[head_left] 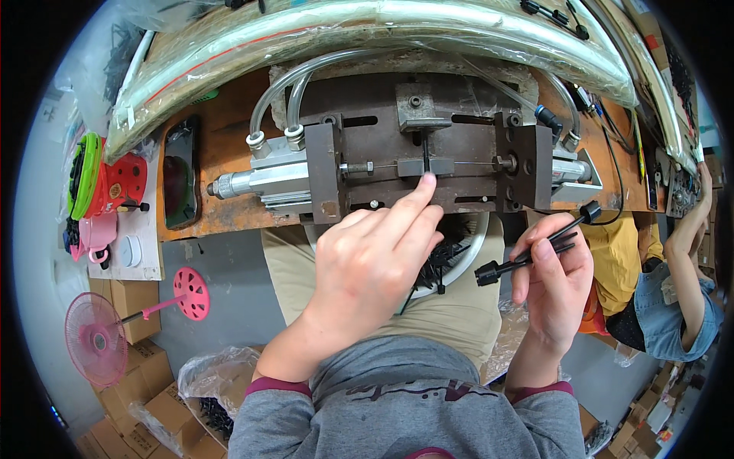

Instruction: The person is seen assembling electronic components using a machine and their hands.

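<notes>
My left hand (375,249) reaches over a dark metal fixture (474,107). Its stretched index fingertip touches the near end of a thin black rod (426,145), which lies in the middle of the fixture below a metal block (417,107). The thumb is hidden beneath the hand. To the right, my right hand (558,279) is closed around a few black plastic rods (524,264) with thick knobbed ends. Air cylinders stand at the fixture's left (275,180) and right (567,170), with thin pins pointing toward the rod.
A white bowl (478,260) of black rods rests at my lap. A phone (181,172) lies left on the wooden bench (222,122). Clear air hoses (267,96) arch behind the fixture. A pink fan (95,338) and cartons stand left; another person's arm (692,214) is at right.
</notes>
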The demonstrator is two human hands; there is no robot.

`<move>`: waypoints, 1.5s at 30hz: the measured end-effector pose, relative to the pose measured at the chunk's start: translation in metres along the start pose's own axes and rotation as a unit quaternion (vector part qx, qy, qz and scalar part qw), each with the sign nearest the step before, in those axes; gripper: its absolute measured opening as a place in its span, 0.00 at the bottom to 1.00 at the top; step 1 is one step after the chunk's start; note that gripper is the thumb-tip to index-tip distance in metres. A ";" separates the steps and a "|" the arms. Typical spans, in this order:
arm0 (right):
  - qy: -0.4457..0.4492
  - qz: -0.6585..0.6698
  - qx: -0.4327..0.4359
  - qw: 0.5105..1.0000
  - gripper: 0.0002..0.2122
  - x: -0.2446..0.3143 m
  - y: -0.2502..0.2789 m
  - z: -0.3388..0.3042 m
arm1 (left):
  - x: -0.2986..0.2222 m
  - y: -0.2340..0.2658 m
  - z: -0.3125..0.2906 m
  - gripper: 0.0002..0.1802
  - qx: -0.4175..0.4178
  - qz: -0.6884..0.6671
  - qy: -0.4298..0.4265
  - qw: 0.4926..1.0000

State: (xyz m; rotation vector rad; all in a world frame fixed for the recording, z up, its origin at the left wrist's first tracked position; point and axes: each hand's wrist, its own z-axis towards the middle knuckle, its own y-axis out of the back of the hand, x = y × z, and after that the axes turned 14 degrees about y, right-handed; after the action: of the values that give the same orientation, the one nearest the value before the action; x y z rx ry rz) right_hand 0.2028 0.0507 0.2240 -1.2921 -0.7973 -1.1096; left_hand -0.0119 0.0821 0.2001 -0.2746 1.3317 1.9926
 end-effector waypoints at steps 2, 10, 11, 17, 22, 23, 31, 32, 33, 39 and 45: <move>-0.006 -0.007 -0.005 1.000 0.06 -0.003 -0.001 0.000 | -0.003 0.004 -0.001 0.13 0.013 -0.074 -0.011 0.997; -0.049 0.071 0.049 0.995 0.05 -0.008 -0.011 0.004 | -0.017 0.022 -0.018 0.19 0.087 -0.197 -0.052 0.975; -0.035 0.065 0.043 0.996 0.05 -0.007 -0.011 0.005 | -0.019 0.024 -0.020 0.19 0.091 -0.218 -0.036 0.971; 0.166 -0.026 -0.049 0.985 0.06 -0.008 -0.002 0.011 | -0.013 0.025 -0.026 0.18 0.067 -0.241 0.020 0.968; 0.124 0.010 -0.020 0.992 0.07 -0.008 -0.002 0.008 | -0.002 -0.003 -0.014 0.14 -0.014 -0.051 0.036 0.998; 0.118 0.014 -0.012 0.993 0.07 -0.008 -0.001 0.007 | 0.000 -0.006 -0.013 0.14 -0.010 -0.005 0.029 1.000; 0.090 0.003 -0.008 0.996 0.07 -0.006 0.001 0.001 | -0.003 -0.010 -0.001 0.14 -0.015 0.076 0.016 0.997; 0.086 0.004 -0.007 0.996 0.07 -0.006 0.001 0.001 | -0.004 -0.010 -0.001 0.14 -0.013 0.082 0.018 0.996; 0.075 0.019 -0.003 0.997 0.07 -0.006 0.002 0.001 | -0.005 -0.009 -0.001 0.14 -0.011 0.088 0.021 0.996; 0.031 0.107 0.006 0.994 0.08 -0.008 0.005 0.002 | -0.007 -0.005 0.000 0.16 0.006 0.089 0.028 0.996; -0.032 0.150 0.007 0.988 0.09 -0.015 -0.007 0.002 | -0.021 0.011 -0.009 0.23 0.078 -0.297 0.061 0.950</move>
State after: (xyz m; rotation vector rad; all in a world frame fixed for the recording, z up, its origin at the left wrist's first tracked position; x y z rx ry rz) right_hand 0.1921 0.0555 0.2124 -1.3900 -0.6318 -0.8238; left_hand -0.0060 0.0632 0.2150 -0.6486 1.2803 1.3764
